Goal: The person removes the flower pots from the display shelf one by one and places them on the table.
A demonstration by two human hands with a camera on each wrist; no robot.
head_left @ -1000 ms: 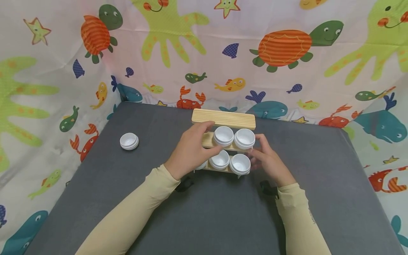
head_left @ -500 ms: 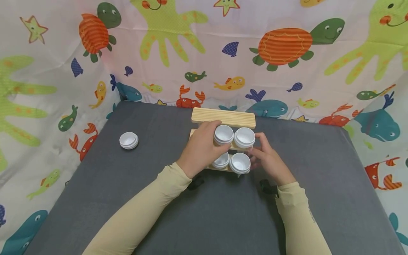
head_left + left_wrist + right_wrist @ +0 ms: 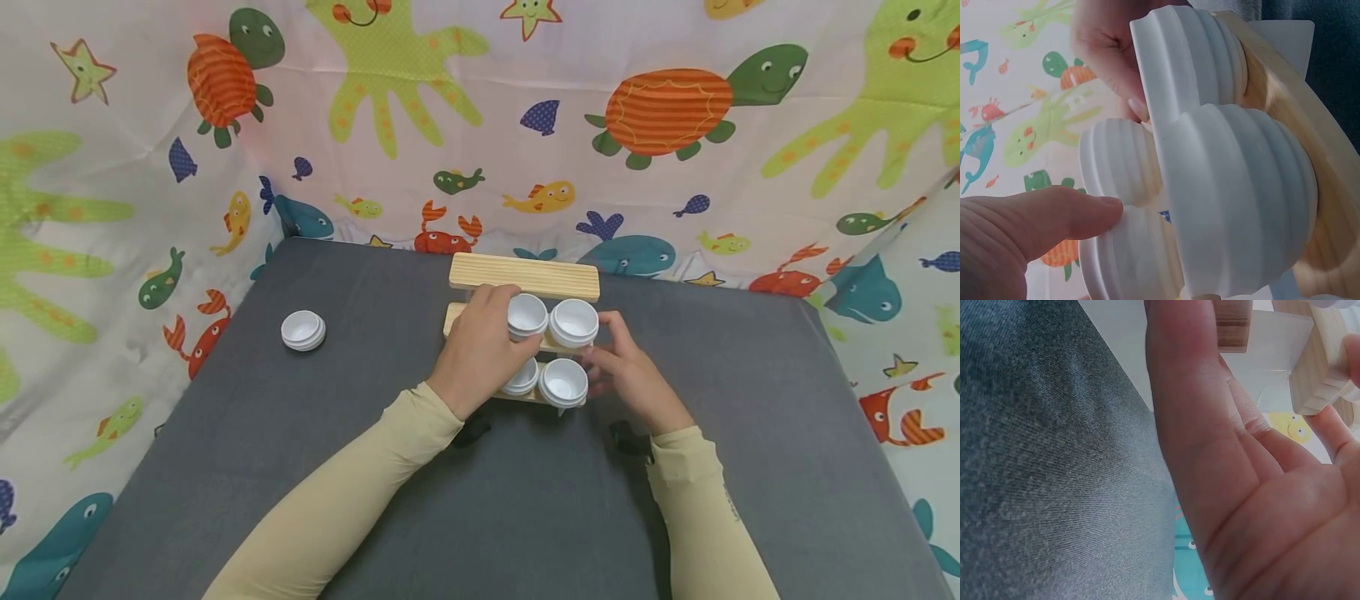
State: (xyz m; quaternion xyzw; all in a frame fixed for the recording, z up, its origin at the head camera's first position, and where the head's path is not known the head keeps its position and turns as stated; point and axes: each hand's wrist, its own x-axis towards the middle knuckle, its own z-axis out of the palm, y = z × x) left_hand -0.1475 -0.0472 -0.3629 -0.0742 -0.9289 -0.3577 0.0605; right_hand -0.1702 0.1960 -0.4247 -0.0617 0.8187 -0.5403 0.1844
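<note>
Left hand [image 3: 480, 346] has shifted right along wooden rack [image 3: 525, 275]; fingers pinch middle-tier white cup [image 3: 527, 313]. Right hand [image 3: 636, 379] grips rack's right end, apparently steadying it.

Room's bright, light soft and even; desk [image 3: 540, 517] reads flat grey. Soft shadow along the right sleeve [image 3: 705, 508], 5 o'clock. Backdrop [image 3: 498, 137] pinkish at 12. Left-wrist view: cups [image 3: 1235, 200] shade the wooden board [image 3: 1330, 244], 4 o'clock. Right-wrist view: whites washed out at 1 o'clock, grey cloth [image 3: 1066, 481] grainy, fingers [image 3: 1188, 394] soft.
</note>
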